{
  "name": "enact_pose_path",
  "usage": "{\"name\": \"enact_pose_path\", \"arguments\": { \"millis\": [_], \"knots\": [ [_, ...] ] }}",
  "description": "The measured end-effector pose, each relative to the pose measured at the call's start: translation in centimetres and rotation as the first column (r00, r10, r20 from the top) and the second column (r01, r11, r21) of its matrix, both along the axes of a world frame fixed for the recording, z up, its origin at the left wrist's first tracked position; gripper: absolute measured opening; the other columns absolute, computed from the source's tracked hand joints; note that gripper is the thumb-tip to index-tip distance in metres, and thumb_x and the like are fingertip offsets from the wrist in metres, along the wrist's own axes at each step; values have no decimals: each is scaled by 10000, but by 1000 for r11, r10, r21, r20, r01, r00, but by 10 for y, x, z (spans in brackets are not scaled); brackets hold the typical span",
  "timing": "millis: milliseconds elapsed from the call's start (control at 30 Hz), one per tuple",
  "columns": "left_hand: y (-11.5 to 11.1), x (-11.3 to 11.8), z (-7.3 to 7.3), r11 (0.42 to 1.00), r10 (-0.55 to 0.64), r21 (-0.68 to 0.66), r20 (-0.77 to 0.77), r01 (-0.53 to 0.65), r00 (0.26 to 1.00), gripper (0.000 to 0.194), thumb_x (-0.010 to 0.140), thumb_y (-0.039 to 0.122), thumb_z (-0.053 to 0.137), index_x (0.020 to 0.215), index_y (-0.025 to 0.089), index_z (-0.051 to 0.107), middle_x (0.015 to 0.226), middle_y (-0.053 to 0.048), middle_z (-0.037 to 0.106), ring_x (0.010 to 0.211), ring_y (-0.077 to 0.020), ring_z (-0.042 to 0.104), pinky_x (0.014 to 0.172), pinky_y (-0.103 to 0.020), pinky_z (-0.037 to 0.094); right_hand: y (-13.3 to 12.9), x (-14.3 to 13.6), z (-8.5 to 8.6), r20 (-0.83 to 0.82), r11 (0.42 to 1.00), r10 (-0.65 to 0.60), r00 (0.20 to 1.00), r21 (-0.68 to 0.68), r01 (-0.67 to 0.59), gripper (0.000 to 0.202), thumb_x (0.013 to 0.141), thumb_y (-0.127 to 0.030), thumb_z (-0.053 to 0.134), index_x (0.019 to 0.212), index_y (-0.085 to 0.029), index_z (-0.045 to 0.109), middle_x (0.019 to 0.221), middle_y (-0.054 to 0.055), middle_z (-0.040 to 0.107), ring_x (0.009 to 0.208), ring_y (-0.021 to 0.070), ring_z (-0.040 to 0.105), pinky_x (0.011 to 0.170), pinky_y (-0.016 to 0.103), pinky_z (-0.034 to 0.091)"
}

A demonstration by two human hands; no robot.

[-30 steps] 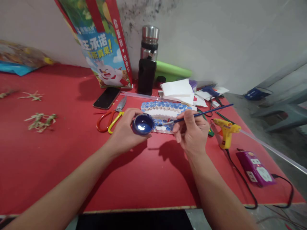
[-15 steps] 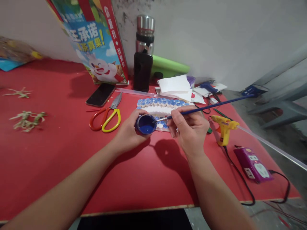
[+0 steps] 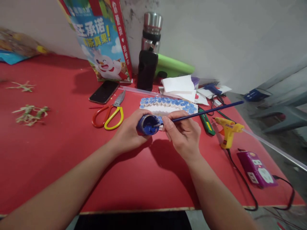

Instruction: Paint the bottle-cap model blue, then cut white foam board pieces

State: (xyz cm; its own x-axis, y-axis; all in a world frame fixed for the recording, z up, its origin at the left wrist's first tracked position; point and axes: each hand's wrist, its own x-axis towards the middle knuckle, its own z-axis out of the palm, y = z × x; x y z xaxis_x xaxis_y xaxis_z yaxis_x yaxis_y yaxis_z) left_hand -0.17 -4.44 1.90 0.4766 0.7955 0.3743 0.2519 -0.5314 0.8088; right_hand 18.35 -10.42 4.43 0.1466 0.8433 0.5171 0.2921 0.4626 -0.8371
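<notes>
My left hand (image 3: 129,131) is wrapped round a small jar of blue paint (image 3: 142,125), its mouth tilted toward me. Blue paint coats the inside of the jar. In my right hand (image 3: 184,134) is a thin blue paintbrush (image 3: 208,111), pinched near the ferrule, its tip inside the jar's mouth. Behind both hands lies a white piece edged with rows of blue-and-white round bits (image 3: 168,102); the jar and my fingers cover its near part.
Left of my hands lie scissors (image 3: 114,111) and a phone (image 3: 104,92). A green utility knife (image 3: 206,123), a yellow glue gun (image 3: 227,129) and a purple power strip (image 3: 257,169) lie right. A bottle (image 3: 153,22) and a printed bag (image 3: 105,48) stand behind on the red table (image 3: 139,185).
The brush tip has gone from the jar's rim to deeper inside its mouth, and my right hand has moved left, lowering the handle. The view has shifted slightly.
</notes>
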Motion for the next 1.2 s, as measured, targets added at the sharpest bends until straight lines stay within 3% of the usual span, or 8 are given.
{"name": "enact_pose_path", "arguments": {
  "millis": [533,800,1033,1200],
  "knots": [
    [3,-1,0,999,-20,40,9,20,1000,535,738,133,749,1238,228,582,1199,-67,692,1083,-244,686,928,-369,556,4,0,-2,86,999,-32,996,6,32,151,991,-334,693,907,-216,650,679,-42,653,488,83,510,476,251,383],
    [6,-2,-2,999,-12,52,4,12,1000,533,743,118,740,1241,230,589,1198,-53,694,1083,-239,693,938,-366,554,6,3,-5,159,998,-60,985,-13,63,150,980,-341,711,905,-217,671,697,-14,676,569,118,606,546,274,466],
    [7,0,-3,999,38,2,37,-38,999,530,731,191,782,1230,213,604,1184,-66,704,1065,-250,698,906,-368,566,6,1,0,-135,999,-35,990,-40,30,167,969,-341,737,889,-220,653,681,-39,658,473,86,552,464,240,437],
    [9,0,-4,993,115,4,46,-115,992,506,749,265,814,1210,207,614,1186,-78,718,1076,-262,700,946,-396,563,10,4,2,-257,996,-48,965,-83,27,199,966,-358,749,863,-209,667,657,-45,655,406,71,511,402,230,399]
  ]
}}
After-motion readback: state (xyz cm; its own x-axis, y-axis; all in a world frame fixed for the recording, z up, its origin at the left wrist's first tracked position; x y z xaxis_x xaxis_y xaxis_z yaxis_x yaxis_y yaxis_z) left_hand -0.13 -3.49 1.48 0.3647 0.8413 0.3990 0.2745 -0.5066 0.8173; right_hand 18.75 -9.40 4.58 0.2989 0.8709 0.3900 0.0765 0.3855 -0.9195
